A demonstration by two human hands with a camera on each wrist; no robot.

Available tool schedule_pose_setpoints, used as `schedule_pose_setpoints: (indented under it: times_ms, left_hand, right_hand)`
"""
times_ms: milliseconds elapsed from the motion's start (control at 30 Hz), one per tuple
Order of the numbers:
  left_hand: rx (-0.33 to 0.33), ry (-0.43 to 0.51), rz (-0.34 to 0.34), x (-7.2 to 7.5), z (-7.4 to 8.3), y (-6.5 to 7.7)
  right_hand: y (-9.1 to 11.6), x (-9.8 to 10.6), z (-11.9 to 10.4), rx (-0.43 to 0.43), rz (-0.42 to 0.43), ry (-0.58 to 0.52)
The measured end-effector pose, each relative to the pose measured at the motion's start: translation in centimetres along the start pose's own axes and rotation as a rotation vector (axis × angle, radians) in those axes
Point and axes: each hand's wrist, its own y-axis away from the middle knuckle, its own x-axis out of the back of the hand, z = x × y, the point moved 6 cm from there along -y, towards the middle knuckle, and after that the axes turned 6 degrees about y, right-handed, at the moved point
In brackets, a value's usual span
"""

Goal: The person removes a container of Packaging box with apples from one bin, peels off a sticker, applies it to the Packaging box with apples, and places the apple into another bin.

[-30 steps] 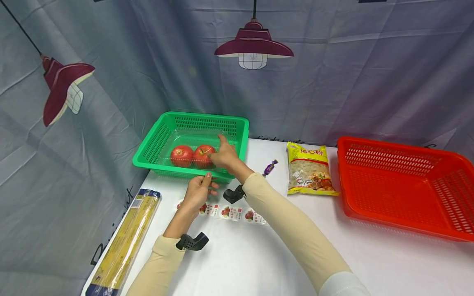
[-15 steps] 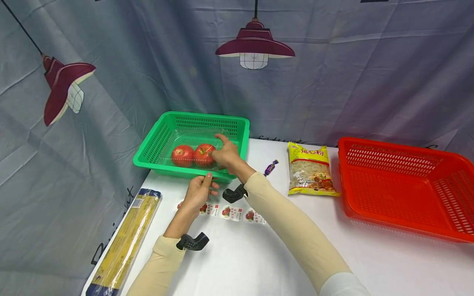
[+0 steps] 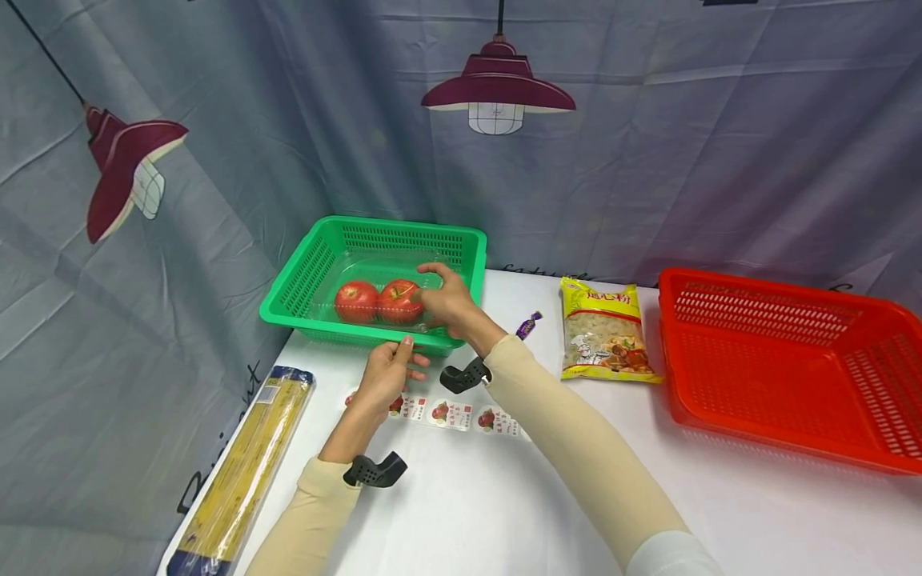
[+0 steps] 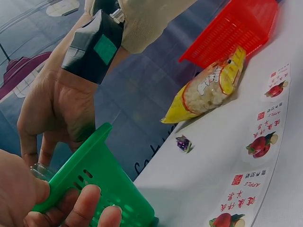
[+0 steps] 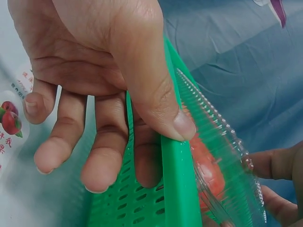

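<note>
My left hand grips the front rim of a green basket, thumb on top and fingers outside below it. Within the basket lies a clear plastic box with two red apples side by side. My right hand reaches over the basket's front right corner and holds the box's right end, index finger curved, thumb near the right apple. In the right wrist view its fingers touch the box's beaded edge; the rest of its grip is out of frame. In the left wrist view it hangs beyond the rim.
A strip of apple labels lies before the basket. To the right are a purple-wrapped candy, a yellow food bag and a red basket. A long yellow noodle pack lies at left. Grey curtain hangs behind.
My right hand has shifted slightly right and toward me, its index finger bending more. My left hand stays on the rim; apples and basket hold their places.
</note>
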Motion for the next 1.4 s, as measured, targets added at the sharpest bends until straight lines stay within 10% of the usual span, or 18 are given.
schedule_pose_setpoints:
  times_ms: [1400]
  left_hand:
    - [0.018, -0.006, -0.004, 0.0, -0.1, 0.2]
  right_hand:
    - [2.5, 2.3, -1.9, 0.073, -0.082, -0.079]
